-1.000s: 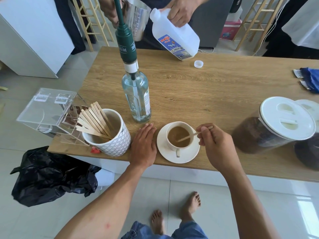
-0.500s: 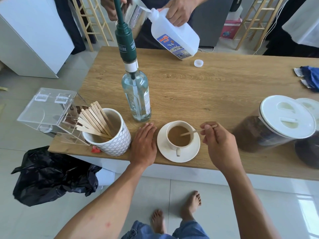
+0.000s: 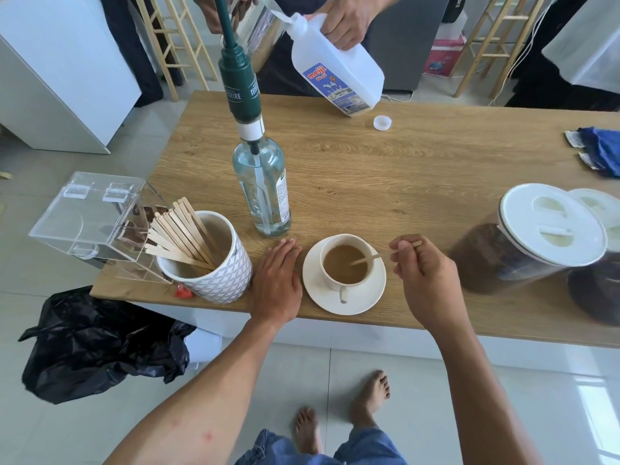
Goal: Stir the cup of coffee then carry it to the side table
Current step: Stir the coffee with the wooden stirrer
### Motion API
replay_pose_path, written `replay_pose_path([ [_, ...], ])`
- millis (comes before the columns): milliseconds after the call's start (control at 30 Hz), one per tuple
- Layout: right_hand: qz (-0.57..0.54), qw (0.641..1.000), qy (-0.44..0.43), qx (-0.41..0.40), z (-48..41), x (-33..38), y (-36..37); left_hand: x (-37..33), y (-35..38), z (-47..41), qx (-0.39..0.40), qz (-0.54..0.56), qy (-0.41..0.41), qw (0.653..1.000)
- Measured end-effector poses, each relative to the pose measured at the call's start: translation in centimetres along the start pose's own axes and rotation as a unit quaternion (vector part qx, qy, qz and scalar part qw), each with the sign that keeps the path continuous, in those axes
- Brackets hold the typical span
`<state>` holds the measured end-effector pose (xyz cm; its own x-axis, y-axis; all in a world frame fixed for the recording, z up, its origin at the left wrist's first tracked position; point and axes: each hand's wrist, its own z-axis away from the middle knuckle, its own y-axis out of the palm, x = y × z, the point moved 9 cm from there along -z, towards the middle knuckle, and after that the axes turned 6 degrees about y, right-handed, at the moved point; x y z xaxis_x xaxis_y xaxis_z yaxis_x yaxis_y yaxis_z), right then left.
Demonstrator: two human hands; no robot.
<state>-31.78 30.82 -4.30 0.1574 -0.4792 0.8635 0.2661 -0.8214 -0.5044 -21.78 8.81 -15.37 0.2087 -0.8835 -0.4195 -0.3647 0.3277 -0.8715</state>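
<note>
clearly the right hand [image 3: 426, 280] pinches a light wooden stirrer [image 3: 375, 258] dipped in the full, spillable cup [image 3: 345, 263] just left of it (left hand [image 3: 276, 280] flat, empty), best lifted by its saucer [image 3: 342, 302].

left hand [image 3: 275, 282]: flat, palm down | right hand [image 3: 423, 276]: fingers pinched, raised

Coffee prep rm: stirrers [image 3: 181, 234], syrup bottle [image 3: 263, 193]
</note>
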Motion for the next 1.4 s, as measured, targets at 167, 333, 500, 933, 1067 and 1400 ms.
replay_pose_path([
  [167, 0.004, 0.999, 0.004, 0.04, 0.3, 0.0, 0.8, 0.1, 0.2, 0.0, 0.005, -0.005, -0.002, 1.0],
  [333, 0.019, 0.999, -0.029, 0.013, 0.1, 0.5, 0.2, 0.0, 0.0, 0.1, 0.001, -0.003, -0.003, 1.0],
  [500, 0.018, 1.0, -0.008, 0.005, 0.0, -0.2, -0.2, 0.1, 0.1, 0.0, -0.001, -0.002, -0.003, 1.0],
  [933, 0.032, 0.999, -0.025, 0.024, 0.1, 0.3, -0.1, 0.4, 0.2, 0.1, -0.002, -0.002, -0.003, 1.0],
  [1067, 0.026, 1.0, -0.014, 0.009, 0.2, 0.1, -0.7, 0.2, 0.3, 0.1, -0.002, -0.001, -0.007, 1.0],
  [1400, 0.029, 1.0, -0.002, 0.001, 0.1, -0.2, -0.9, 0.0, 0.1, 0.1, -0.005, -0.001, -0.008, 1.0],
])
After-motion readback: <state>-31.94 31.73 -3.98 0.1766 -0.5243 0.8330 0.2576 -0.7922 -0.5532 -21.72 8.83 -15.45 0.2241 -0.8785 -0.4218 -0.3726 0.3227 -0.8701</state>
